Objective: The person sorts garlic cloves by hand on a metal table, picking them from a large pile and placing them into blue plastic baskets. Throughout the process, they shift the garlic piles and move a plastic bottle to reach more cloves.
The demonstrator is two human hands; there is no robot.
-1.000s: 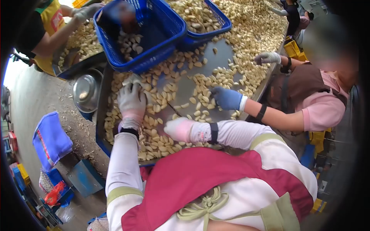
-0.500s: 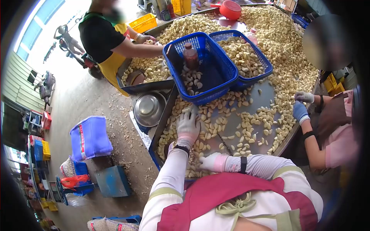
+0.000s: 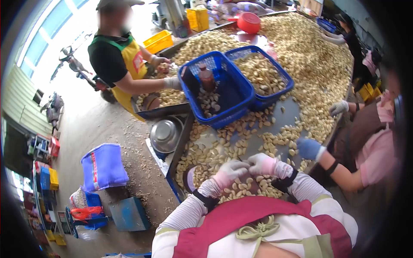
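Smooth, pale, rounded cloves: loose on the flat grey tabletop, your side of the latticed blue plastic basket | your gloved left hand and right hand: your side of that basket, fingertips almost meeting; whether either pinches a clove, cannot tell | round, shiny metal bowl: left of the basket
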